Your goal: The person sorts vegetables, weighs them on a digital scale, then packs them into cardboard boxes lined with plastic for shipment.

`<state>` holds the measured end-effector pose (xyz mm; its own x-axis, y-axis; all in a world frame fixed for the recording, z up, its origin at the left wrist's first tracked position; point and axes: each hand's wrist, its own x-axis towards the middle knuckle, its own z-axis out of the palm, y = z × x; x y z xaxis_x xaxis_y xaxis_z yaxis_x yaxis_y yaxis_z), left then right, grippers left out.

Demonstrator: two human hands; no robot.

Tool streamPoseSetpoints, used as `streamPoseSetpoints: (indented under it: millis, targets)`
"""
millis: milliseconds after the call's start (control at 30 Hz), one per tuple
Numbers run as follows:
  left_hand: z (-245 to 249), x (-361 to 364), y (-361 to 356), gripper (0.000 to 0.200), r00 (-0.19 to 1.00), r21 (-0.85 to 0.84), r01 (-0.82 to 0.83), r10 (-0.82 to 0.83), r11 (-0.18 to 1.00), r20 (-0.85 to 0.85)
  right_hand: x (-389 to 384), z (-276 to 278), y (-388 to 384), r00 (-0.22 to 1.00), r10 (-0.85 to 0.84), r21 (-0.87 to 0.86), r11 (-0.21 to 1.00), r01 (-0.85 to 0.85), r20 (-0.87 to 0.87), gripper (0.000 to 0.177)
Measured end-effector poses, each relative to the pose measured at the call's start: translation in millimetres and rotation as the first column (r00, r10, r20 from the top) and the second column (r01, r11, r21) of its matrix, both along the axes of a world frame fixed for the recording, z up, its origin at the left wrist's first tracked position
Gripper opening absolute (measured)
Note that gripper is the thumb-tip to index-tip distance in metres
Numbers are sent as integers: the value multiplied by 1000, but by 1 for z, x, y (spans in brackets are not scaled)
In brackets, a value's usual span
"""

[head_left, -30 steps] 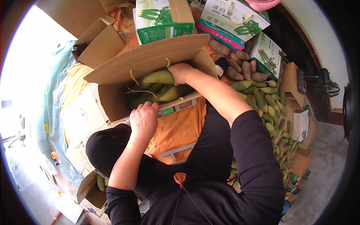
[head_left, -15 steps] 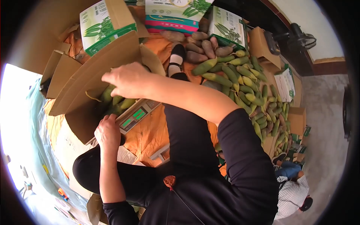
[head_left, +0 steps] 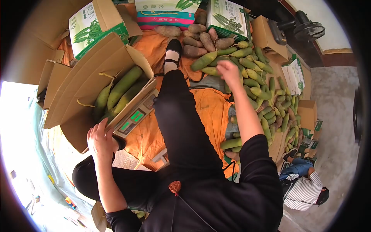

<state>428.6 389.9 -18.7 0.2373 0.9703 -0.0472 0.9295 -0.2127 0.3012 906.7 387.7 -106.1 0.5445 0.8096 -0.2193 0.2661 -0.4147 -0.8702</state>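
Observation:
My left hand (head_left: pixel 100 141) is at the near edge of an open cardboard box (head_left: pixel 89 65), its fingers bent over the edge. Inside the box lie several green radishes (head_left: pixel 124 87), some with cord at their ends. The box rests on a scale (head_left: pixel 135 118) with two lit green displays. Out to the right, my right hand (head_left: pixel 230 72) is above the near side of a large pile of green radishes (head_left: pixel 253 75), its fingers slightly curled and apart, with nothing seen in them.
Reddish-brown roots (head_left: pixel 195 51) lie beyond the pile. Printed cartons (head_left: pixel 228 19) stand at the back, and a black fan (head_left: pixel 309 29) is at the upper right. Orange sheeting (head_left: pixel 208 112) covers the floor. Another person (head_left: pixel 303 193) is at the lower right.
My right hand has moved from over the box out to the right, above the pile, uncovering the radishes in the box. My left hand remains at the box edge.

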Motion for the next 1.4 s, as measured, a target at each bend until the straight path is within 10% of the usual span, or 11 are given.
streamPoseSetpoints:
  millis: [333,467,833,1000,1133,1400]
  targets:
    - [11,-1,1,28,990,-30,-69,73,997,124,44,-125,-46,869,258,-353,930,-105,423,33]
    - [23,-6,4,24,982,-20,-101,103,995,159,81,-144,-37,575,465,-552,834,-28,673,39]
    - [48,-17,18,22,987,-20,-163,162,986,-12,104,-148,-15,515,661,-797,600,73,545,77]
    - [29,-24,16,17,966,-57,-228,233,972,108,101,-154,-11,551,694,-871,472,138,464,61]
    - [17,-22,20,14,949,-42,-246,249,968,193,117,-193,-56,814,556,-727,628,-277,170,35]
    - [18,-18,23,14,941,-38,-284,286,958,180,84,-218,-28,892,317,-425,890,-163,321,49]
